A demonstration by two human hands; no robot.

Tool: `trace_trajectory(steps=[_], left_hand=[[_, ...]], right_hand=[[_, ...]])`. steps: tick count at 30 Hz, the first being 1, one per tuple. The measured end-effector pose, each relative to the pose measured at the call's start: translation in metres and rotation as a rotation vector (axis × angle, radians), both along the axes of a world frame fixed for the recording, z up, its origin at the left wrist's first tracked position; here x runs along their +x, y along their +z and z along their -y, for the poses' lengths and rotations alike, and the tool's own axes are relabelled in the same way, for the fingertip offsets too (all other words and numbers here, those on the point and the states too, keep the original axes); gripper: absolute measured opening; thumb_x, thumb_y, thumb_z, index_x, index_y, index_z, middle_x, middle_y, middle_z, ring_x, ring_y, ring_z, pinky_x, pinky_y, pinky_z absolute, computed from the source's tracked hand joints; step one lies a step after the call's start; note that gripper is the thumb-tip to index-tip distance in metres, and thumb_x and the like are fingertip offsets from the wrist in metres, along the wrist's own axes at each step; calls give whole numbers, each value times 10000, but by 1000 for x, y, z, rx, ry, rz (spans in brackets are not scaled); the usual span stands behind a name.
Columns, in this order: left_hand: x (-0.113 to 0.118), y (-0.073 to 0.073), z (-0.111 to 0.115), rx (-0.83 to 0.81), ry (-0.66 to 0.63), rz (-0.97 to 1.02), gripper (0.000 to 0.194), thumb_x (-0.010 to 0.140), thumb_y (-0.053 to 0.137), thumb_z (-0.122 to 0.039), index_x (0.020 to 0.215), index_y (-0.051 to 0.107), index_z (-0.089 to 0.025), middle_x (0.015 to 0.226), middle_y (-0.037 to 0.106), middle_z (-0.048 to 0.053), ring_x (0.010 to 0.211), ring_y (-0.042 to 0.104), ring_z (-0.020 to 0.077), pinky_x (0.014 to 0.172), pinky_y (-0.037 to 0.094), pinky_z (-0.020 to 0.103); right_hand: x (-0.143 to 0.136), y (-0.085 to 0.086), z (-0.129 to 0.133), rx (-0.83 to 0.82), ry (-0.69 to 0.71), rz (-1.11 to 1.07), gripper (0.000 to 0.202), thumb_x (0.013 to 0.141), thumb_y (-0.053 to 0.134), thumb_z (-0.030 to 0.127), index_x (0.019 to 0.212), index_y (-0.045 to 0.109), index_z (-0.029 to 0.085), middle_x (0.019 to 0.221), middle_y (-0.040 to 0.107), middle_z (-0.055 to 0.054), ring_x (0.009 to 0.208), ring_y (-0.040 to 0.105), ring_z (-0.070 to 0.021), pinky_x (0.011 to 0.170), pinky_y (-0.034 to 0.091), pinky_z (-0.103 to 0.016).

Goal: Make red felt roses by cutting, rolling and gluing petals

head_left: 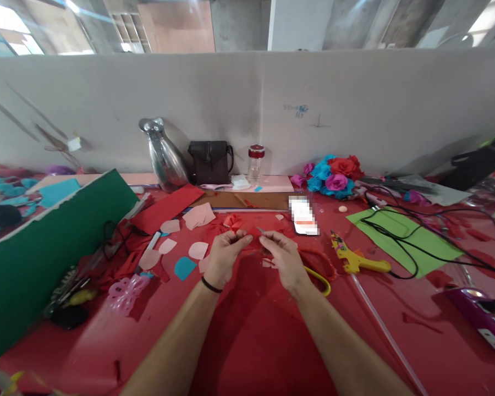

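Observation:
My left hand (224,257), with a dark band on the wrist, is closed in a pinch above the middle of the red table. Close to it, my right hand (284,257) pinches too, its fingertips facing the left ones. A thin greyish sliver (260,230) shows at the right fingertips. Whatever else lies between the hands blends into the red surface. Crumpled red paper pieces (233,221) lie just beyond the left fingers. Beside my right hand rest scissors with red and yellow handles (319,279), partly hidden by the wrist.
Pale pink paper petals (198,251) and a blue one (185,268) lie at left, near a green box (61,258). A phone (304,215), yellow glue gun (357,259), green sheet (404,239) and black cables are right. A steel jug (165,157) and paper flowers (334,176) stand behind.

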State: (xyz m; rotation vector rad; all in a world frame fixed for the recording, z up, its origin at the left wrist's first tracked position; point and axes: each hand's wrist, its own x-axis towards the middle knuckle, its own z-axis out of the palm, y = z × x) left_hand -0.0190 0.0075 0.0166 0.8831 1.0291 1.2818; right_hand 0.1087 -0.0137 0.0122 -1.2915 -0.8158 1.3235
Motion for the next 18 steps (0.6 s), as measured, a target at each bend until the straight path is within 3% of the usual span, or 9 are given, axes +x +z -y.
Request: trace_trajectory(steps=[5,11,18], left_hand=[[-1,-3,-2,7,12,-5,262,457,841,-269,541,625,-146,560,557,-41,512,434,56,529,375,209],[-2,-5,-2,10,-13,-12,248,485,831,-273,531,623,-145,483,497,-58,495,417,53,524,360,200],[-2,1,-2,-35,-12,31,260,467,839,-276,581,644,-146,521,558,-45,503,464,62,548,395,210]], right_hand=[[3,0,-1,6,-1,-29,293,602,715,476,753,677,228,696,588,2,626,516,-149,466,454,-233],[3,2,0,1,13,-6,266,580,724,445,736,679,234,689,601,9,658,538,-159,487,472,-250],[3,3,-1,-30,23,-14,278,522,744,398,715,678,210,642,601,7,600,547,-144,470,442,-233]])
